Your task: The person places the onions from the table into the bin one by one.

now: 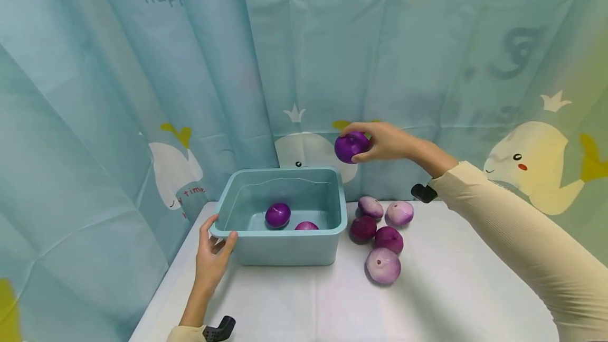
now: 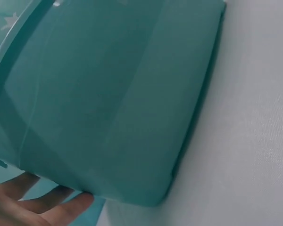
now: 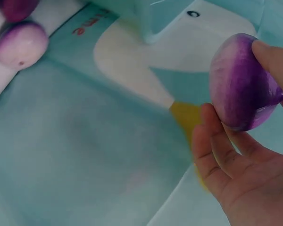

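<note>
My right hand holds a purple onion up in the air, above and to the right of a light-blue plastic bin. In the right wrist view, thumb and fingers grip this onion, which is pale on one side and deep purple on the other. My left hand holds the bin at its front left corner, thumb at the front rim and fingers along the left side. Inside the bin lie a dark purple onion and a lighter one, partly hidden by the front wall.
Right of the bin, several onions sit close together on the white table, among them a pale one nearest the front and a dark red one. A blue curtain with whale prints hangs behind the table and along its left side.
</note>
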Demonstrator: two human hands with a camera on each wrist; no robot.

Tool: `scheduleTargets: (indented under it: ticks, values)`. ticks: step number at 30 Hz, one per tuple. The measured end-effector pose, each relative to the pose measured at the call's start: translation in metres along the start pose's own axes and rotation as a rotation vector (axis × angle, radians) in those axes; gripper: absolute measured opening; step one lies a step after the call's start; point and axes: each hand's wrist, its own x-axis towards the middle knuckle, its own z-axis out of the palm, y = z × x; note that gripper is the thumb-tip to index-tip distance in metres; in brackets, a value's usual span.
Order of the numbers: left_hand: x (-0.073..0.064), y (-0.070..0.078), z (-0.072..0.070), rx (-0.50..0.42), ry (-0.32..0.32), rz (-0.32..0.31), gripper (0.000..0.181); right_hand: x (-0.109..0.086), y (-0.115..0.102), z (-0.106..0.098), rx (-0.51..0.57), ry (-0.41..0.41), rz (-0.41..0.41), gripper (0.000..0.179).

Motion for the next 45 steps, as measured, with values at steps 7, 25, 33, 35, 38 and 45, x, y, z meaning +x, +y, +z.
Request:
scheduleTargets:
  ticks: [7, 25, 33, 35, 38, 45]
  values:
    - [0.002, -0.007, 0.005, -0.011, 0.064, 0.007, 0.070, 0.026, -0.021, 0.013, 0.104, -0.094, -0.020, 0.056]
    - [0.002, -0.012, 0.007, 0.032, 0.142, 0.045, 0.069, 0.091, -0.045, 0.085, 0.001, -0.140, -0.129, 0.055]
    - [0.003, -0.014, 0.009, 0.029, 0.146, 0.056, 0.067, 0.099, -0.048, 0.111, -0.018, -0.266, -0.011, 0.052]
    - [0.003, -0.015, 0.009, 0.022, 0.145, 0.055, 0.067, 0.100, -0.048, 0.116, -0.042, -0.306, 0.019, 0.052]
    - [0.002, -0.015, 0.010, 0.020, 0.143, 0.053, 0.067, 0.101, -0.046, 0.122, -0.061, -0.346, 0.043, 0.053]
    - [0.003, -0.015, 0.010, 0.026, 0.143, 0.071, 0.067, 0.099, -0.044, 0.125, -0.044, -0.362, 0.066, 0.054]
